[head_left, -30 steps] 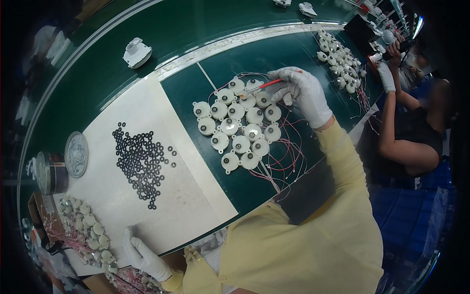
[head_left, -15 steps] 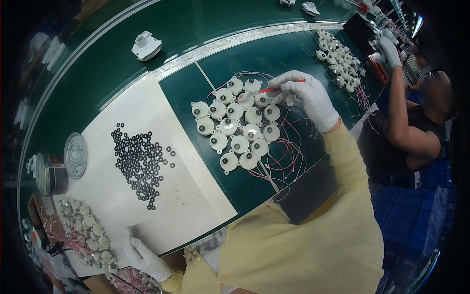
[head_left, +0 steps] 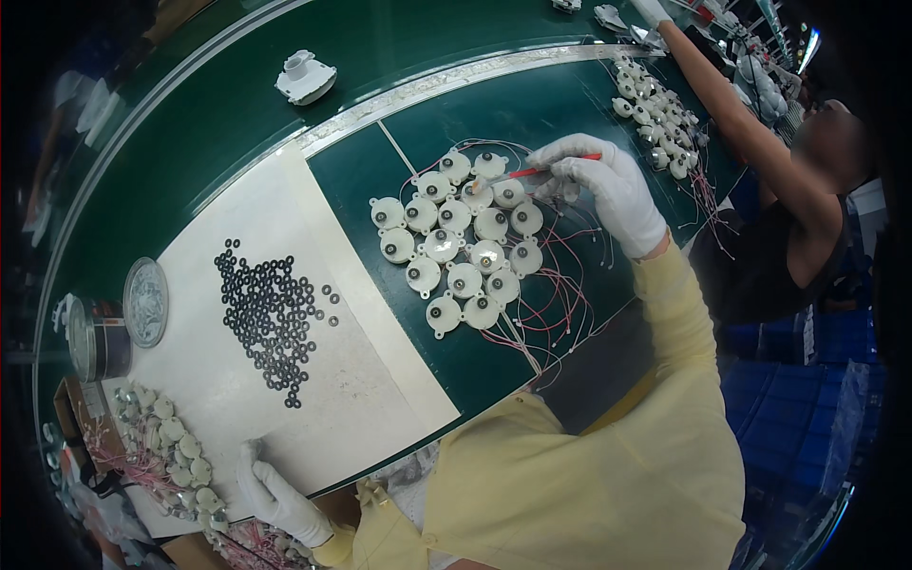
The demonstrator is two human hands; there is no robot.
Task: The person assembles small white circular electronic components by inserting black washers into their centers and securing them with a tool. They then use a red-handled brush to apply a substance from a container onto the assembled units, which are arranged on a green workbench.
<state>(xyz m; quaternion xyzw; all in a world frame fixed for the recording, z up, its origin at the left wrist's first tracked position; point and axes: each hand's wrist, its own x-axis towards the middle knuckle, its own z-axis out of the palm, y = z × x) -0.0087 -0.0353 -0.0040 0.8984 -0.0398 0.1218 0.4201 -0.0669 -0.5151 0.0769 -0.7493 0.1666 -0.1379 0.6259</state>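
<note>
My gloved right hand is closed around a thin red-handled brush. The brush's tip touches or hovers just over one of several round white motor housings, toward the far side of the group; I cannot tell which. Each housing has a dark centre piece, and pink and white wires trail from the group to the right. Down at the near left, my gloved left hand rests by the front edge of a white board, fingers loosely apart, with nothing visible in it.
Many small black rings lie spread on the board. A tin and its round lid stand at left, above a wired heap of housings. A white fitting sits beyond the rail. A co-worker's arm reaches past another pile.
The white fitting beyond the rail has shifted right. The co-worker's arm has stretched out toward the far side. My right hand has moved very slightly right; my left hand stays put.
</note>
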